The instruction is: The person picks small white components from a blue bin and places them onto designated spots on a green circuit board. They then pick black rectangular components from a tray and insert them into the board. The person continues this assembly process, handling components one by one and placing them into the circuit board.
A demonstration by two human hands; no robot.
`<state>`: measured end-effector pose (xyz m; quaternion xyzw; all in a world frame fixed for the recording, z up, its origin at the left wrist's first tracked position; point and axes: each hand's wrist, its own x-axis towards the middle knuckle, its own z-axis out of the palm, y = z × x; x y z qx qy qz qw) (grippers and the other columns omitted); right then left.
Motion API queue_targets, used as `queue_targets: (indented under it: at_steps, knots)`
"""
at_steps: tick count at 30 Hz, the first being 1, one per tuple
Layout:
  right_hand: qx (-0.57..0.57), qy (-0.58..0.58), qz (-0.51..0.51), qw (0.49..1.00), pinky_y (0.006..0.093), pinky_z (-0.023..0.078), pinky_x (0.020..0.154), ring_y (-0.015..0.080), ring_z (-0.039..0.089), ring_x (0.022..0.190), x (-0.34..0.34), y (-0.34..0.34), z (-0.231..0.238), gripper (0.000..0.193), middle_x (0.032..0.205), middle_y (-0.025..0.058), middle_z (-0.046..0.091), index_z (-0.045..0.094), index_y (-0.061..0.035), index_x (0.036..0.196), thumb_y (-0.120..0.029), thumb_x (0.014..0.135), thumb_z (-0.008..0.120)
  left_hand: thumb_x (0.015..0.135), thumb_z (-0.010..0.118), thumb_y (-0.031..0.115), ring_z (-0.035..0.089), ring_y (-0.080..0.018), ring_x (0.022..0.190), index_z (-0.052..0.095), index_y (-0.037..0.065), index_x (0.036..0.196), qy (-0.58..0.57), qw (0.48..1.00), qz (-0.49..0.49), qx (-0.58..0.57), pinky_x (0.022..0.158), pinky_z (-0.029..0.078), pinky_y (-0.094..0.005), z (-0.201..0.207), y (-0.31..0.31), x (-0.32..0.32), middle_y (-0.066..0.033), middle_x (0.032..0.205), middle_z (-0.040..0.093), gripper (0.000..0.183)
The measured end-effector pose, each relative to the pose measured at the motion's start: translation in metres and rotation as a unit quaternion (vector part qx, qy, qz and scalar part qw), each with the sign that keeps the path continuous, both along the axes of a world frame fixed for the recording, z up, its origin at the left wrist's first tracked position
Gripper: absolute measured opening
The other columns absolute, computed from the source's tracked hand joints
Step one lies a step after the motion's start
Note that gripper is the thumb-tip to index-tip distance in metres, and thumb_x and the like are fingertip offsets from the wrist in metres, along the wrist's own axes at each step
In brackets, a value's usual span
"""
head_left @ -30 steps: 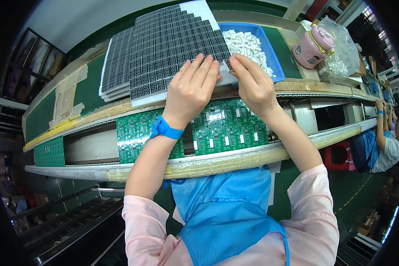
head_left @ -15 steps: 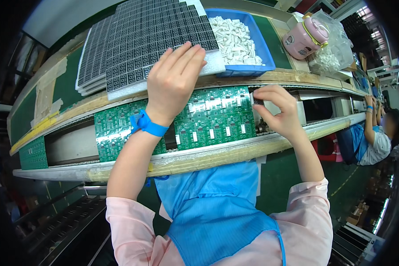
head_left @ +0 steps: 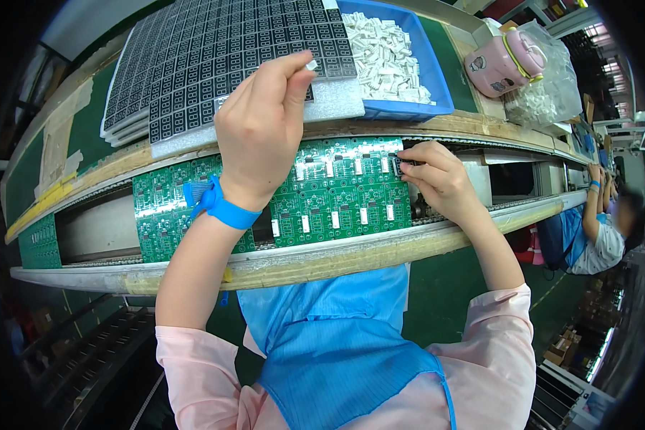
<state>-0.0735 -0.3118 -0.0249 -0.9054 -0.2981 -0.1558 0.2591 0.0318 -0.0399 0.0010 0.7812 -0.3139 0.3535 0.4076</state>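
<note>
My left hand (head_left: pixel 258 129), with a blue strap on its wrist, is raised over the near edge of a layer of black seven-segment displays (head_left: pixel 222 61) on white foam (head_left: pixel 337 100). Its thumb and forefinger pinch one display (head_left: pixel 311 65), whose white side shows. At the upper right corner of a green circuit board (head_left: pixel 347 193), my right hand (head_left: pixel 441 175) pinches another display (head_left: pixel 398 165), mostly covered by the fingers. White parts stand in rows on this board. Left of it lies another green board (head_left: pixel 168 208), partly behind my left forearm.
Both boards sit in a conveyor track with a pale near rail (head_left: pixel 322 256). Beyond it are a blue bin (head_left: pixel 437 107) of white connectors, a pink cup (head_left: pixel 498 68) and a clear plastic bag (head_left: pixel 552 89). Another person (head_left: pixel 598 236) works at far right.
My left hand has gone from flat over the displays to pinching one just above them. My right hand has shifted slightly left and down, bringing its display onto the board's corner.
</note>
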Motion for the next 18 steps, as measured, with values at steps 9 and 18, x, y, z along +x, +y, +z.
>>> queue_targets:
  at_steps: [9,18]
  knots:
    - [-0.031,-0.004,0.02,0.999,0.0395,0.056,0.077,0.0328,0.065,0.092,0.002,-0.002,0.007,0.026,0.106,0.0138,0.07,0.069,0.0021,0.096,0.006,0.071,0.075,0.078,0.072,0.008,0.07,-0.0252,0.093,0.067,-0.001,0.108,-0.01,0.929,-0.325,0.18,0.079,0.059,-0.035,-0.001,-0.016,-0.059,-0.0109,0.1,0.068,0.032]
    - [-0.057,0.018,0.014,0.998,0.0393,0.055,0.075,0.0317,0.064,0.089,0.002,0.001,0.014,0.025,0.102,0.0133,0.068,0.069,0.0022,0.095,0.006,0.071,0.075,0.083,0.066,0.01,0.069,-0.0274,0.104,0.067,-0.002,0.107,0.076,0.883,-0.351,0.301,0.088,0.058,-0.0348,-0.023,-0.018,-0.068,-0.0128,0.105,0.067,0.028]
